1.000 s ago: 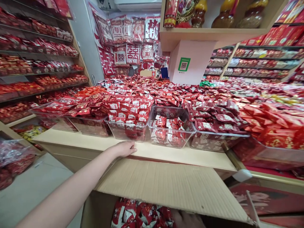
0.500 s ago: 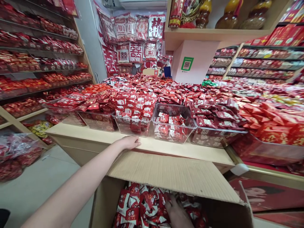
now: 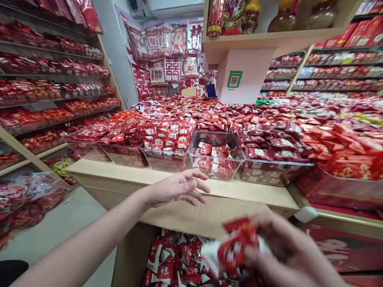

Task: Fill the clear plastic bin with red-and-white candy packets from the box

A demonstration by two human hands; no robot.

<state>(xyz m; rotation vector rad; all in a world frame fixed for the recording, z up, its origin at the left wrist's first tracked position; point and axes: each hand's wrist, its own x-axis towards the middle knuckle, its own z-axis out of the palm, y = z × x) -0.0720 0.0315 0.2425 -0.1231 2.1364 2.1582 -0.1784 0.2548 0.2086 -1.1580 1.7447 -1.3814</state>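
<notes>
My left hand point(image 3: 181, 188) hovers over the flap of a cardboard box point(image 3: 209, 211), its fingers apart and holding nothing. At the lower right, my right hand point(image 3: 278, 247) grips red and white candy packets point(image 3: 236, 249) above the box; motion blurs them, and their exact number cannot be made out. More red and white packets point(image 3: 167, 255) lie inside the box. Beyond my left hand, a clear plastic bin point(image 3: 220, 157) on the counter holds a low layer of similar packets, lower than in the bins beside it.
The light wooden counter edge point(image 3: 119, 175) runs across the middle, lined with full bins of red packets point(image 3: 167, 135). Packed shelves point(image 3: 54, 75) stand at left. A wooden shelf point(image 3: 269, 40) with gourd-shaped jars overhangs the counter. Wrapped bags point(image 3: 26, 195) lie at lower left.
My right hand has risen out of the box with packets in it. My left hand has left the counter edge, moving right and opening. The view has shifted slightly.
</notes>
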